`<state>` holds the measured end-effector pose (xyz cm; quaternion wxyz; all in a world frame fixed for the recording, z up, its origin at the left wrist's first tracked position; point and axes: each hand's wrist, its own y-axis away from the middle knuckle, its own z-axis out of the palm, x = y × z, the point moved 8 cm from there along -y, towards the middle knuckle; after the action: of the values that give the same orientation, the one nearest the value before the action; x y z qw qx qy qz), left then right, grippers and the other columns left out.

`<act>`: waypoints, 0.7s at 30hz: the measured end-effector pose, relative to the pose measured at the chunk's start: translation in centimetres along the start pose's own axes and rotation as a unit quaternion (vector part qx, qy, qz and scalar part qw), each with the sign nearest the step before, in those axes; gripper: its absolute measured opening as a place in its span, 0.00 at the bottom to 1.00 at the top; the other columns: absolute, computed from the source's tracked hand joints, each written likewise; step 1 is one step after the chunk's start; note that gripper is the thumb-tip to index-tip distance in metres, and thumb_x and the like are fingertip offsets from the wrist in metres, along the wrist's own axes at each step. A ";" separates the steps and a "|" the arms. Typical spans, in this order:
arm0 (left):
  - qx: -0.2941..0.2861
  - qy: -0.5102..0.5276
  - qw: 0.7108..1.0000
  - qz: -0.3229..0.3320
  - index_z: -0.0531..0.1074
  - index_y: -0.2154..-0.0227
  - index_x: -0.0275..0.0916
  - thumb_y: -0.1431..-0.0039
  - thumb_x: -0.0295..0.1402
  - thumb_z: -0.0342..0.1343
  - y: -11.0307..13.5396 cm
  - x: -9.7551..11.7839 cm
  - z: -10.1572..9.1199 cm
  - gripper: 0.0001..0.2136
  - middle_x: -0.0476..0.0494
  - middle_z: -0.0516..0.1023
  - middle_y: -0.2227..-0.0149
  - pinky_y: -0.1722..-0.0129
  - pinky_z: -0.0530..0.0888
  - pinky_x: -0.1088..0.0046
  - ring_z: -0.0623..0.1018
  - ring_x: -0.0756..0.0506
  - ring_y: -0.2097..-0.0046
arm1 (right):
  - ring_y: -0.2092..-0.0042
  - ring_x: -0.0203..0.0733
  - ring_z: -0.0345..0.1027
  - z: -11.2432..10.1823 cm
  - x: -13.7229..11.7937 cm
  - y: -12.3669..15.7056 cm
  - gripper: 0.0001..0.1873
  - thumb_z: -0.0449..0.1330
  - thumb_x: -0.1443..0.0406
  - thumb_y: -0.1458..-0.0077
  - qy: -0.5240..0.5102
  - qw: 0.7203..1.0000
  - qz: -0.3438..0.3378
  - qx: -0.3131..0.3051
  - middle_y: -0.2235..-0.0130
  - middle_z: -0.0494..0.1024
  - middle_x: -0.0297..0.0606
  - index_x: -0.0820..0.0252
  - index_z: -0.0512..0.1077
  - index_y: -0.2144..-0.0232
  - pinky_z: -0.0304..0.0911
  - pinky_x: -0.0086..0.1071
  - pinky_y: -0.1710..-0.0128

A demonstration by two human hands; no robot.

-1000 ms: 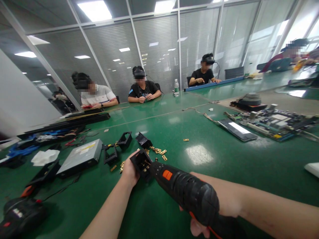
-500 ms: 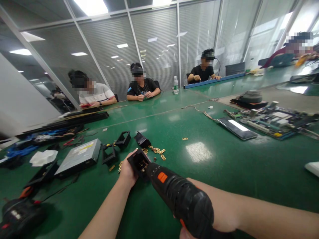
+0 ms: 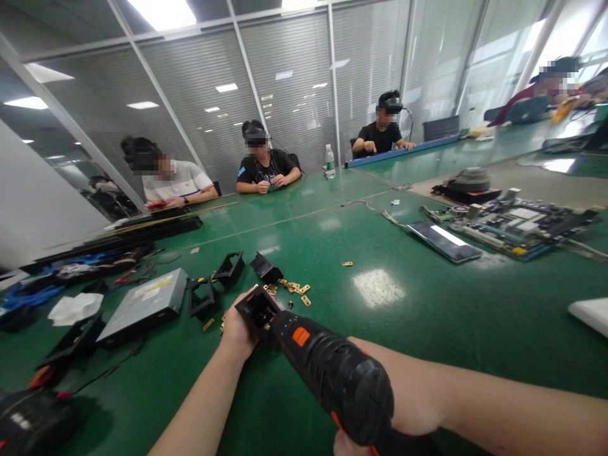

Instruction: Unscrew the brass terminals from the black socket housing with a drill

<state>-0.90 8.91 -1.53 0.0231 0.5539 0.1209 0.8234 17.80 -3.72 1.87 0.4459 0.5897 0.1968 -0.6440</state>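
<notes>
Near the centre of the head view, my left hand [image 3: 239, 327] is closed around a black box-shaped plastic housing [image 3: 256, 308], its open side tilted up towards me. Brass-coloured bits show inside the housing. My right hand [image 3: 354, 437] grips a black and orange cordless power drill [image 3: 332, 367], whose nose points into the housing; its tip is hidden there. Most of my right hand's fingers are behind the drill. Just beyond the housing lie several small brass plates [image 3: 297, 288]. Other black plastic frames [image 3: 229, 268] stand behind my left hand.
To the left are a silver disc drive [image 3: 147, 301], a white tissue [image 3: 76, 308] and a dark tool [image 3: 35, 415]. A flat dark panel [image 3: 444, 240] and circuit boards [image 3: 522, 221] lie on the right. Across the green table [image 3: 304, 228], people sit near a water bottle [image 3: 329, 161].
The whole view has shifted slightly, so things appear a little further left. Both hands keep their hold on the housing and the drill, with the drill's nose still at the housing.
</notes>
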 end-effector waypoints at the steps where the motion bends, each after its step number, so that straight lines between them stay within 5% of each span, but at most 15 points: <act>1: 0.003 0.001 1.000 -0.003 0.74 0.75 0.35 0.48 0.36 0.54 0.0 -0.1 -0.1 0.10 0.41 0.77 0.76 0.72 0.75 0.63 0.77 0.41 0.73 | 0.77 0.29 0.65 -0.1 0.0 -0.1 0.18 0.75 0.67 0.68 0.011 1.000 -0.012 0.000 0.80 0.72 0.29 0.67 0.71 0.76 0.60 0.20 0.77; 6: 0.007 0.026 0.999 -0.022 0.74 0.74 0.35 0.48 0.35 0.53 -0.1 -0.4 -0.3 0.09 0.40 0.77 0.75 0.71 0.75 0.64 0.77 0.42 0.73 | 0.75 0.28 0.60 -0.3 -0.6 -0.2 0.17 0.74 0.69 0.68 0.069 0.994 -0.082 -0.004 0.79 0.69 0.28 0.67 0.69 0.80 0.58 0.21 0.76; 14: 0.001 0.044 0.998 -0.043 0.75 0.74 0.34 0.46 0.35 0.52 -0.1 -0.7 -0.5 0.11 0.40 0.77 0.75 0.70 0.75 0.64 0.77 0.42 0.72 | 0.77 0.28 0.61 -0.4 -1.3 0.3 0.25 0.77 0.66 0.77 0.004 1.000 -0.017 0.000 0.79 0.68 0.26 0.65 0.67 0.78 0.58 0.20 0.79; 21: 0.007 0.050 0.998 -0.045 0.75 0.74 0.34 0.46 0.35 0.53 0.1 -0.6 -0.6 0.10 0.39 0.77 0.75 0.70 0.76 0.64 0.79 0.40 0.70 | 0.73 0.29 0.61 -1.8 2.0 -2.0 0.15 0.69 0.60 0.54 0.084 0.993 -0.086 0.013 0.76 0.66 0.29 0.66 0.71 0.75 0.58 0.22 0.74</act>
<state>-1.24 8.62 -2.29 0.0504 0.5064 0.1527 0.8472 17.44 -1.94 -0.92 0.3634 0.6285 0.2751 -0.6303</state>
